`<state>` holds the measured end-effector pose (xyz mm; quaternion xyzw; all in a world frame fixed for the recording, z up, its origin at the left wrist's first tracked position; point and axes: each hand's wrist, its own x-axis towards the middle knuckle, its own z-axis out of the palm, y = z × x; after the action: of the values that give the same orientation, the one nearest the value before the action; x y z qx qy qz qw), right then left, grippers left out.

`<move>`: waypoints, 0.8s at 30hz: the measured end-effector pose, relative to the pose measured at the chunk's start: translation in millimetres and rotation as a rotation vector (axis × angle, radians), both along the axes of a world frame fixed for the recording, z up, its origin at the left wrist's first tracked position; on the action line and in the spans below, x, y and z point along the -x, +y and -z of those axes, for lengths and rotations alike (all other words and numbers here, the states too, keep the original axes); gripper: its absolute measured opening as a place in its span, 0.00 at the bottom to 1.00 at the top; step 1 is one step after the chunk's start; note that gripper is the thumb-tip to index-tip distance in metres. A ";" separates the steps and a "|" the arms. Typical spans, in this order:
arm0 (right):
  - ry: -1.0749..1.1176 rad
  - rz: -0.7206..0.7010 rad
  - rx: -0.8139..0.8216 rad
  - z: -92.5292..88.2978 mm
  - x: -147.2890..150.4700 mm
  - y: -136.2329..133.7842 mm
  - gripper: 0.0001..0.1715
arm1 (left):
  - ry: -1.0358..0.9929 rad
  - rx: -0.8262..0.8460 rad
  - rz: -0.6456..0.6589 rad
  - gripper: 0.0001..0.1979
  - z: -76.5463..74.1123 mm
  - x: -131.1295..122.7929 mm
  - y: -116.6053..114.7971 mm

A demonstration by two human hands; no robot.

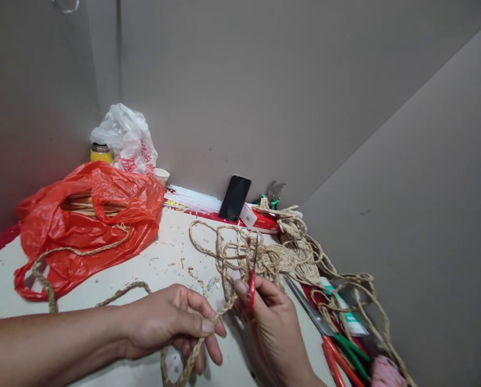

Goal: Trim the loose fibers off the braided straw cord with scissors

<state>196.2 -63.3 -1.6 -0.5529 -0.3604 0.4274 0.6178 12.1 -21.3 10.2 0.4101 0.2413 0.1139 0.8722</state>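
My left hand (171, 322) pinches a braided straw cord (192, 356) between thumb and fingers, low in the middle of the view. One stretch of cord hangs below it and another runs up to the right. My right hand (273, 322) is closed on small scissors (251, 290) with a red handle, their blades pointing up. The cord passes at its fingertips, but whether they grip it too I cannot tell. Behind the right hand lies a knotted cord piece (234, 244) with open loops. More cord emerges beyond my left forearm and reaches the red plastic bag (143, 209).
Large shears (307, 303) with red and green handles lie at right, beside loose cord (365, 285). A phone (235, 198) leans on the back wall near a red and white box (260, 219). A paper cup (161, 176), yellow jar (100, 155) and white bag (129, 137) stand back left.
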 end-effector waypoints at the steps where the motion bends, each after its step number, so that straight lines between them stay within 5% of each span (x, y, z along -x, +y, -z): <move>1: 0.013 0.002 0.004 -0.1 0.3 -0.1 0.16 | -0.001 0.014 -0.003 0.12 0.4 0.3 1.0; 11: 0.202 -0.087 -0.016 -4.2 4.0 -1.3 0.17 | -0.002 0.024 -0.020 0.14 -1.0 1.0 2.4; 24: 0.051 -0.221 0.074 -5.5 -0.6 4.1 0.22 | 0.047 -0.047 -0.131 0.15 -9.4 0.3 4.2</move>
<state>196.8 -59.2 4.0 -0.5210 -0.3874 0.5198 0.5552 11.8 -17.1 19.6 0.4164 0.2854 0.1668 0.8470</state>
